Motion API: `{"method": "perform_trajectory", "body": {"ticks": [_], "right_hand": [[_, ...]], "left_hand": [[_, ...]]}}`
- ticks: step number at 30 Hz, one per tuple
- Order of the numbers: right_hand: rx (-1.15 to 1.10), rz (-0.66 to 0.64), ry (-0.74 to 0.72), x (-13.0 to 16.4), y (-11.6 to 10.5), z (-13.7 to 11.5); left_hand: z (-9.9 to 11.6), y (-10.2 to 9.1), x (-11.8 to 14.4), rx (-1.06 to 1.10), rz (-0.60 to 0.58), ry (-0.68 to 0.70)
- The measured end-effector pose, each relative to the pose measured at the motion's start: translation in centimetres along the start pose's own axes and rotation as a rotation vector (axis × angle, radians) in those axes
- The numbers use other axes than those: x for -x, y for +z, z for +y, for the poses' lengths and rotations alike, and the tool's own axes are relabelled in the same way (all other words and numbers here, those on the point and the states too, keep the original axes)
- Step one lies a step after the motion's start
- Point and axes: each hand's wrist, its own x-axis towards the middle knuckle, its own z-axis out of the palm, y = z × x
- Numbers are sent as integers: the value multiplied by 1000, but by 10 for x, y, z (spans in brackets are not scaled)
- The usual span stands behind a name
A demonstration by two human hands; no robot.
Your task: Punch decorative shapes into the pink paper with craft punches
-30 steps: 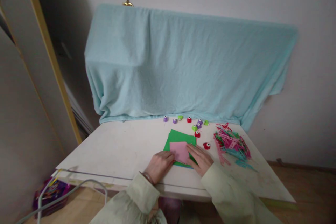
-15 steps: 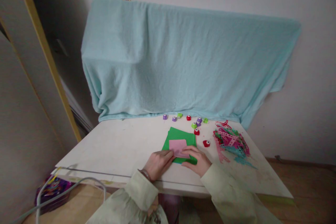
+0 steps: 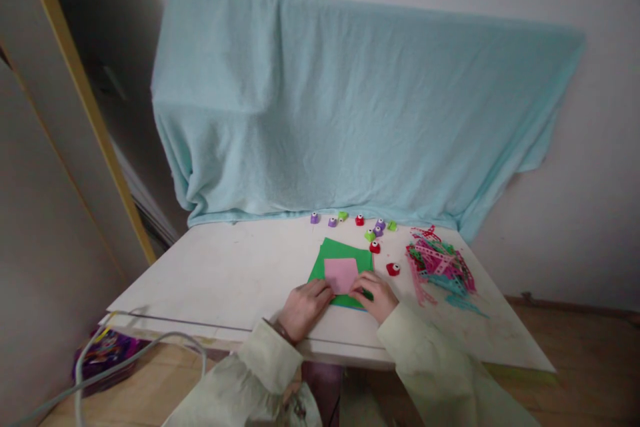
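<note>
- Left hand (image 3: 304, 303) and right hand (image 3: 374, 293) press the near edge of a pink paper (image 3: 341, 274).
- It lies on a green sheet (image 3: 340, 253) on the white worktop (image 3: 235, 273).
- Small punches (image 3: 374, 247) and paper scraps (image 3: 437, 263) sit beyond, right.

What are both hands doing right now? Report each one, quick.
Left hand: fingers on the near left corner of the pink paper; a closed grip cannot be told.
Right hand: fingers on the paper's near right corner; grip cannot be told.
</note>
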Motion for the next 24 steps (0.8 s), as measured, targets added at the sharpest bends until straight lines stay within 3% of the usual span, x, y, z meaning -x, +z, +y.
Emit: {"method": "perform_trajectory", "body": {"ticks": [10, 24], "right_hand": [[40, -49, 63, -6, 0, 4], [112, -68, 75, -14, 3, 8]], "left_hand": [[1, 7, -15, 159, 77, -167], [-1, 3, -22, 100, -6, -117]]}}
